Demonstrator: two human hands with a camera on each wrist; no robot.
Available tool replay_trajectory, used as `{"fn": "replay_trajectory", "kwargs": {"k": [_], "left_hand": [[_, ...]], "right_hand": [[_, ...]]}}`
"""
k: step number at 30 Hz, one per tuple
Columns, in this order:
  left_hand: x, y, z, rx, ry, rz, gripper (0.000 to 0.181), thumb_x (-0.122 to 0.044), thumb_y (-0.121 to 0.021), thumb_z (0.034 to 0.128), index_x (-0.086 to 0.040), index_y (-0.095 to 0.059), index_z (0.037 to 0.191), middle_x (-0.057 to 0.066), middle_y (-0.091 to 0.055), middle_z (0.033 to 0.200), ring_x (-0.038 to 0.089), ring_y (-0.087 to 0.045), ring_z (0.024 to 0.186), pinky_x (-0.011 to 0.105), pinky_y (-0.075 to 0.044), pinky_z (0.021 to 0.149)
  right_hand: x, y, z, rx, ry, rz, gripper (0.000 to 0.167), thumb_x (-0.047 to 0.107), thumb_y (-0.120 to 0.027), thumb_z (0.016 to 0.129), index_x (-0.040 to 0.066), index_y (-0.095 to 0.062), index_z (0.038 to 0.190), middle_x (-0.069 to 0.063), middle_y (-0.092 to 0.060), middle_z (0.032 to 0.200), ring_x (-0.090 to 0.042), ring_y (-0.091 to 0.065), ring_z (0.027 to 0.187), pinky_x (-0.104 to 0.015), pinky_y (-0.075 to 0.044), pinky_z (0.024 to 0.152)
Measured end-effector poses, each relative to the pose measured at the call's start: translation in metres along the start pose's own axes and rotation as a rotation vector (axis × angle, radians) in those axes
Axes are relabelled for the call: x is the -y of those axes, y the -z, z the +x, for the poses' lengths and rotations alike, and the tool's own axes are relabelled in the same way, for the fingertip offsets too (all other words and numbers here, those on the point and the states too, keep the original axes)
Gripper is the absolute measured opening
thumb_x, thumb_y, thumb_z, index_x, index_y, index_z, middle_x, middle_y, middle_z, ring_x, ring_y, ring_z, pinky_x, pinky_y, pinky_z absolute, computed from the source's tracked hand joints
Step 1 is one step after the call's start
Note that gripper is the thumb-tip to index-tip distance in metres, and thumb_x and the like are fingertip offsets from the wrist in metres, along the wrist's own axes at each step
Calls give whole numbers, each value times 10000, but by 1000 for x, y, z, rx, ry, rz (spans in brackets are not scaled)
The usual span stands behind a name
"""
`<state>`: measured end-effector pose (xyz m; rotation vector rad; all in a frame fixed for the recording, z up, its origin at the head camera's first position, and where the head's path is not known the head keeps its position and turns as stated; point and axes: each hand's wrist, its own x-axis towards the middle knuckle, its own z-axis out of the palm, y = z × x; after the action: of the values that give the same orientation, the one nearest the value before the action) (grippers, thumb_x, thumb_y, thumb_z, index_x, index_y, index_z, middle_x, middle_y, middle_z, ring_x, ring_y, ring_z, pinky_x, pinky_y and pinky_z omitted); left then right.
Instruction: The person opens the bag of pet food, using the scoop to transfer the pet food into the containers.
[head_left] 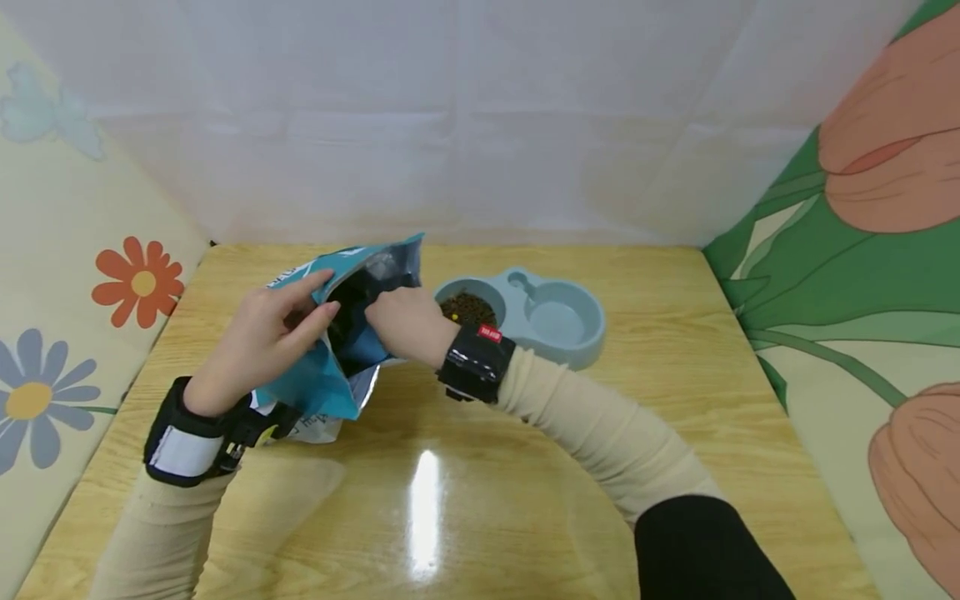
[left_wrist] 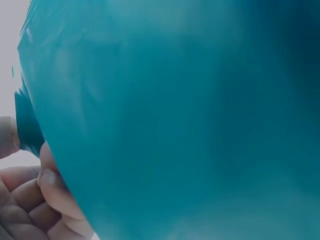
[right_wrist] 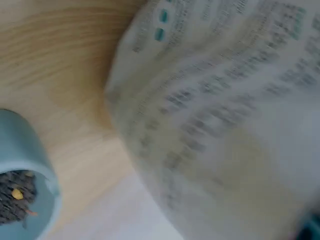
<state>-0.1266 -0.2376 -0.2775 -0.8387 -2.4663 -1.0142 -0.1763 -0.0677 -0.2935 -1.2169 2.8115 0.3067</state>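
A blue foil-lined bag of pet food (head_left: 322,379) stands tilted at the left of the table, its silvery mouth open toward the right. My left hand (head_left: 258,337) holds the near-left rim, thumb at the opening. In the left wrist view, fingers (left_wrist: 60,197) pinch the bag's edge (left_wrist: 165,120). My right hand (head_left: 412,323) reaches into the mouth from the right; its fingertips are hidden there. The bag's printed white back (right_wrist: 215,120) fills much of the right wrist view. Beside it sits a blue-grey double pet bowl (head_left: 564,354), brown kibble (head_left: 468,309) in its left hollow.
The wooden table (head_left: 652,367) runs back to a white cloth wall (head_left: 465,125). Flower-patterned panels (head_left: 817,333) stand on both sides. The bowl's round right hollow (head_left: 558,321) holds no kibble. My right forearm (head_left: 615,433) crosses in front of the bowl.
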Motion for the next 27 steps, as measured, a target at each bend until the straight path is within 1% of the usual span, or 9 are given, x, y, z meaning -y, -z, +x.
{"fn": "replay_trajectory", "kwargs": {"k": [5,8,14,18,21,27], "left_hand": [[1,0,0,-4,-17,0,364,34,-600,830,110,-542,1182,-87,-331,518,59,-310,435,211,-251,439],[3,0,1,-4,-14,0,365,34,-593,835,123,-533,1184,-80,-333,517,61,-308,436,214,-247,441],[4,1,1,-3,-21,10,374,52,-594,825,137,-525,1183,-76,-333,521,57,-305,440,210,-242,437],[3,0,1,3,-18,30,369,20,-599,836,128,-532,1183,-76,-326,523,58,-298,439,216,-235,435],[3,-1,2,9,-23,37,364,-2,-595,847,124,-534,1183,-79,-327,522,52,-294,436,219,-235,432],[4,-1,2,8,-31,31,366,25,-589,839,129,-530,1185,-80,-323,519,48,-290,434,215,-236,434]], "right_hand": [[4,-9,5,-68,6,-4,216,158,-480,932,144,-686,867,-20,-639,790,-146,-591,661,-312,-499,537],[4,-10,7,-89,-7,8,199,155,-498,917,144,-686,851,-20,-641,789,-151,-593,663,-319,-499,544],[3,-14,11,-57,-21,69,166,177,-524,899,143,-676,841,-11,-638,790,-144,-581,659,-318,-495,554],[3,-20,13,-35,-29,69,168,217,-533,895,147,-673,835,-7,-643,795,-153,-589,662,-328,-496,550],[2,-23,15,-42,-30,74,168,223,-542,890,145,-676,822,-9,-649,795,-159,-599,666,-333,-498,555],[0,-24,15,-63,-14,94,160,220,-556,879,135,-669,805,-12,-644,783,-160,-596,661,-333,-494,554]]}}
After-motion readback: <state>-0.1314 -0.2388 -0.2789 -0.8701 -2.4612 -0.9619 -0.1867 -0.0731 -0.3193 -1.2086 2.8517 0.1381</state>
